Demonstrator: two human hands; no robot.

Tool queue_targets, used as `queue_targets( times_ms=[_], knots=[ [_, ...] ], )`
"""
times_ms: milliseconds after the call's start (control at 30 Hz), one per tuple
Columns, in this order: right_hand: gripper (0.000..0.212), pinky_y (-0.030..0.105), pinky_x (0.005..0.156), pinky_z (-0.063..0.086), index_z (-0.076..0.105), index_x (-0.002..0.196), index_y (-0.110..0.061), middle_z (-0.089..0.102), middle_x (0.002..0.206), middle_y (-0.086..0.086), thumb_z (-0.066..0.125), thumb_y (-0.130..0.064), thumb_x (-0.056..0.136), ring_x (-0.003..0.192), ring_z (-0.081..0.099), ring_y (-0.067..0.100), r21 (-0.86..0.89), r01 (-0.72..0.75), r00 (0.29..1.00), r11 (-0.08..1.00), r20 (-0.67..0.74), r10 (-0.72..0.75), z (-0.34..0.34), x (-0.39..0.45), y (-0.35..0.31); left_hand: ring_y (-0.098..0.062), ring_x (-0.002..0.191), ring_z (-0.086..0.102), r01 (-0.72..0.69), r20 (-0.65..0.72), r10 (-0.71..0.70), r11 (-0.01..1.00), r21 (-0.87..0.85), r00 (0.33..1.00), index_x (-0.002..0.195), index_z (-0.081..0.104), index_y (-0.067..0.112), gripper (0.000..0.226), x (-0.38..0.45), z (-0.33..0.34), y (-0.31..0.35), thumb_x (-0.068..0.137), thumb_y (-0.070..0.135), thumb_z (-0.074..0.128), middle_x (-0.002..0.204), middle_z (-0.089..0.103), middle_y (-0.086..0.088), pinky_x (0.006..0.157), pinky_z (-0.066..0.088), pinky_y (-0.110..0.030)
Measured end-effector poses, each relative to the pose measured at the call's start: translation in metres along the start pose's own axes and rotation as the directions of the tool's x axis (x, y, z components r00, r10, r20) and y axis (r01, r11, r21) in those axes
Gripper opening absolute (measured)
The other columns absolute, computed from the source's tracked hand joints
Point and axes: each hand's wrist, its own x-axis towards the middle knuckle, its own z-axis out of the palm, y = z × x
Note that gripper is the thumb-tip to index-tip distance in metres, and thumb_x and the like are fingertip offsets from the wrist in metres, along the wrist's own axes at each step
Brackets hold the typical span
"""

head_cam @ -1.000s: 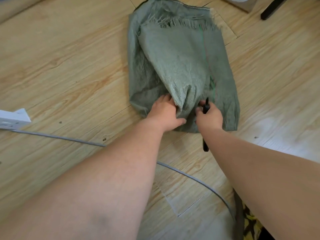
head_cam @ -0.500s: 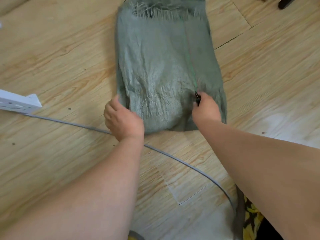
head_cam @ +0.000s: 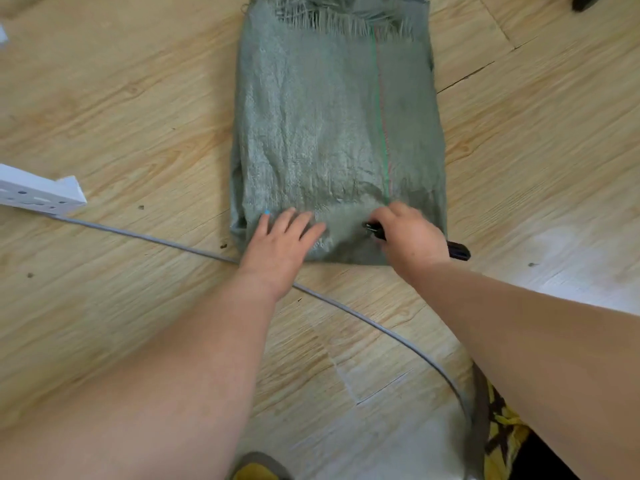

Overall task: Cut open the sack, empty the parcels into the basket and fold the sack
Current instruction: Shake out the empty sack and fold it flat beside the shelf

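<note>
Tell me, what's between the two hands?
Only sack. In the head view, the left hand lies flat on its near end and the right hand grips a black tool; between them is bare green cloth.

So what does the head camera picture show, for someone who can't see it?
A green woven sack lies flat on a wooden floor. The left hand presses its near edge, and the right hand presses beside it, holding a black cutter. A grey cable crosses the floor under both arms.

Bright, even daylight; pale glare on the wooden floor [head_cam: 568, 265] at right; soft shadows; wide-angle bending and slight blur at edges.
</note>
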Motion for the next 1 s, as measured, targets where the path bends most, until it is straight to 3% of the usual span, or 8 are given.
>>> queue_targets(
  times_ms=[200,333,500,700,767,867,933,1000],
  knots=[
    [0.068,0.038,0.068,0.050,0.036,0.132,-0.019,0.038,0.129,0.005,0.078,-0.023,0.079,0.111,0.050,0.026,-0.048,-0.087,0.977,0.995,0.190,0.094,0.017,-0.008,-0.016,-0.029,0.109,0.058,0.122,0.126,-0.106,0.985,-0.125,0.986,0.137,0.047,0.028,0.059,0.018,-0.015,-0.011,0.088,-0.005,0.044,0.126,0.059,-0.007,0.080,0.049,-0.038],
    [0.039,0.035,0.070,0.046,0.053,0.125,-0.018,0.045,0.125,0.004,0.059,-0.009,0.088,0.118,0.043,0.024,-0.167,-0.115,0.982,0.979,0.129,0.137,0.012,-0.006,-0.001,-0.025,0.128,0.047,0.269,0.452,-0.144,0.936,-0.228,0.881,0.144,0.039,0.035,0.063,0.021,-0.027,-0.027,0.089,0.005,0.048,0.146,0.045,-0.002,0.095,0.045,-0.036],
    [0.038,0.034,0.072,0.045,0.050,0.128,-0.028,0.048,0.113,0.009,0.054,-0.023,0.090,0.087,0.054,0.028,-0.025,-0.146,0.948,0.989,0.281,0.147,-0.009,-0.006,-0.003,-0.026,0.148,0.008,-0.069,0.130,0.085,0.990,-0.125,0.988,0.152,-0.006,0.032,0.110,0.006,-0.012,0.002,0.077,0.035,0.075,0.161,0.006,0.001,0.120,0.007,-0.048],
    [0.044,0.035,0.093,0.049,0.066,0.113,-0.025,0.066,0.111,0.002,0.074,-0.049,0.077,0.103,0.062,0.022,0.069,-0.162,0.749,0.984,0.658,0.077,-0.048,0.010,0.011,-0.023,0.121,0.051,-0.008,0.332,-0.021,0.996,0.086,0.943,0.125,0.057,0.027,0.043,0.016,-0.018,-0.010,0.092,0.003,0.042,0.128,0.059,0.002,0.109,0.031,-0.050],
    [0.038,0.031,0.095,0.047,0.070,0.112,-0.026,0.068,0.111,0.003,0.075,-0.044,0.079,0.106,0.063,0.020,0.327,-0.214,0.875,0.921,0.483,0.032,-0.053,0.017,0.002,-0.023,0.132,0.039,-0.029,0.319,-0.064,0.960,0.280,0.946,0.123,0.061,0.028,0.037,0.018,-0.033,-0.027,0.095,0.012,0.042,0.129,0.057,0.002,0.117,0.009,-0.055],
    [0.047,0.033,0.105,0.041,0.054,0.136,-0.029,0.053,0.136,0.004,0.055,-0.014,0.092,0.124,0.050,0.025,0.131,-0.019,0.952,0.991,0.306,-0.022,-0.039,0.031,-0.012,-0.033,0.147,0.008,0.311,0.017,-0.329,0.906,0.286,0.944,0.142,0.042,0.026,0.049,0.020,-0.047,-0.054,0.095,0.015,0.044,0.158,0.021,-0.007,0.118,-0.002,-0.054],
    [0.060,0.037,0.100,0.046,0.043,0.143,-0.034,0.049,0.139,0.006,0.046,-0.007,0.090,0.124,0.048,0.029,0.040,-0.014,0.918,0.999,0.397,-0.003,-0.023,0.030,-0.021,-0.032,0.146,0.012,0.622,-0.305,-0.652,0.757,-0.203,0.694,0.146,0.032,0.026,0.062,0.020,-0.052,-0.061,0.090,0.009,0.052,0.160,0.012,-0.008,0.117,0.010,-0.052],
    [0.062,0.035,0.087,0.050,0.036,0.147,-0.033,0.051,0.136,0.011,0.044,-0.006,0.091,0.113,0.055,0.031,0.138,-0.111,0.900,0.984,0.435,0.041,-0.010,0.029,-0.028,-0.029,0.141,0.024,0.651,-0.163,-0.935,0.338,-0.680,0.315,0.146,0.029,0.022,0.065,0.017,-0.054,-0.057,0.088,0.020,0.060,0.156,0.021,-0.007,0.112,0.027,-0.047]
  ],
)
